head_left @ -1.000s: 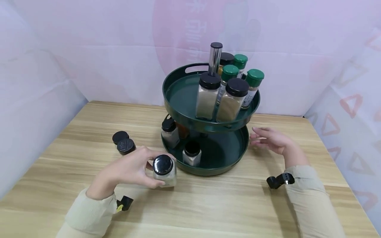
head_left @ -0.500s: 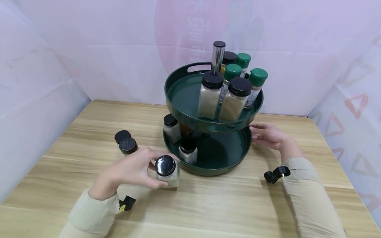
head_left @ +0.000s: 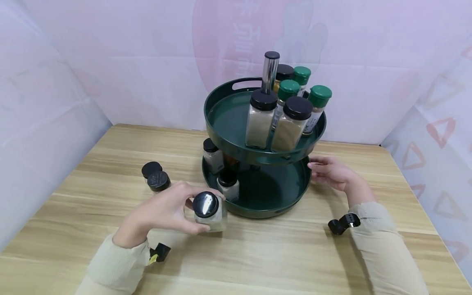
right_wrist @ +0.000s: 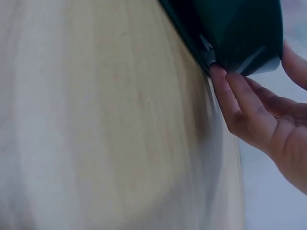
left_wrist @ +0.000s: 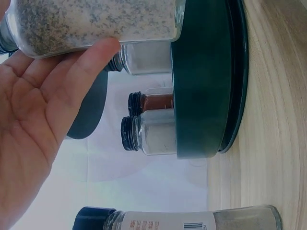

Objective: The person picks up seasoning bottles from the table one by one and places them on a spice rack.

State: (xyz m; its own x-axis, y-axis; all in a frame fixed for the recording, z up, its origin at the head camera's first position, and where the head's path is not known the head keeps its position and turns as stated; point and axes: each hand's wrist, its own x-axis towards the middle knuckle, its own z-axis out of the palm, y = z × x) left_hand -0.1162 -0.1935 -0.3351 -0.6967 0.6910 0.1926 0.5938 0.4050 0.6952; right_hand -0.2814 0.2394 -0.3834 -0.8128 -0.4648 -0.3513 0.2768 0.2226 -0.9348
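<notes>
My left hand (head_left: 166,211) grips a clear spice jar (head_left: 217,219) with a shiny black lid, just in front of the turntable's lower tray (head_left: 265,211). In the left wrist view, pale grains with dark specks fill this jar (left_wrist: 96,24). My right hand (head_left: 332,174) holds the right rim of the lower tray, thumb at the rim and fingers (right_wrist: 247,98) against the outer wall near its base. On that tray stand a black-lidded jar (head_left: 229,190) at front left, another (head_left: 213,160) behind it, and a reddish-brown one (left_wrist: 158,101) partly hidden.
The dark green upper tray (head_left: 221,123) overhangs the lower one and carries several jars, among them green-capped bottles (head_left: 320,98) and a tall shiny pole (head_left: 271,73). Two black-lidded jars (head_left: 158,181) stand on the wooden table (head_left: 258,262) left of the turntable. White sheets hang around.
My right hand has reached the lower tray's rim and taken hold. The tray has turned, carrying its front jar left and back. The held jar has shifted slightly right.
</notes>
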